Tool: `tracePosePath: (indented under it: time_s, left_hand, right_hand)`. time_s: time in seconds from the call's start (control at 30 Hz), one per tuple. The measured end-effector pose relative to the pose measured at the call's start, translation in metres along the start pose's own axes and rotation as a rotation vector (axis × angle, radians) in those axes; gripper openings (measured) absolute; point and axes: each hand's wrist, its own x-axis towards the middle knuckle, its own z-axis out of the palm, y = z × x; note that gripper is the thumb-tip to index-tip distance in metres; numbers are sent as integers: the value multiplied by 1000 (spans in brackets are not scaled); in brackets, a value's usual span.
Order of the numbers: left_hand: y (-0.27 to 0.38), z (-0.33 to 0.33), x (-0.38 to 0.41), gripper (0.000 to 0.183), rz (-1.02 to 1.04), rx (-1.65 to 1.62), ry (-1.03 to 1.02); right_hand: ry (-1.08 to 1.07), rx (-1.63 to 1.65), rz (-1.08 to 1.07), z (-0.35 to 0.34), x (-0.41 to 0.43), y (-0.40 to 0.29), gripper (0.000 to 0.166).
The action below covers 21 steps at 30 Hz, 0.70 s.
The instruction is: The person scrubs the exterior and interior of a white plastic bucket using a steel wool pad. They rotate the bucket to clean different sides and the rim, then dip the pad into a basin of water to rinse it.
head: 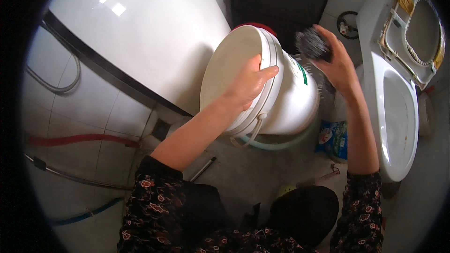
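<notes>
A large white plastic bucket [291, 98] lies tilted on its side, its mouth turned to the left. My left hand [251, 82] grips its ribbed rim, fingers inside and thumb over the outer edge. The bucket's white handle [258, 131] hangs down below the rim. Under the bucket shows the edge of a pale green basin [277, 144]. To the right of the bucket and apart from it, my right hand [335, 58] holds a dark grey scouring pad [313, 44], blurred, perhaps of steel wool. A red rim [258, 26] peeks out behind the bucket.
A glossy white appliance or panel [147, 24] stands on the left. At right is a white toilet [397, 126] with its seat [416, 31] raised. A blue printed bag [334, 138] sits on the floor. Red hose [81, 140] and blue hose [89, 213] run along the left.
</notes>
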Motion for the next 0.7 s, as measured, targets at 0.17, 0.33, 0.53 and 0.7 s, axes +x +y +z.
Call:
tracePosePath:
  time_s: [0.17,0.33,0.53,0.7]
  left_hand:
    - [0,6,6,35,33,124,-152]
    - [7,-30,-30,50,-161,551,-356]
    - [-8,-16,-30,51,88,612,-188]
    - [-18,-8,-14,52,177,510,-221]
  right_hand:
    - [23,184,-238,52,21,2,65]
    - [-126,305,95,63,18,-5,49]
    - [25,196,-9,75,28,-11,58]
    - [172,-60,-136,81,29,-13,34]
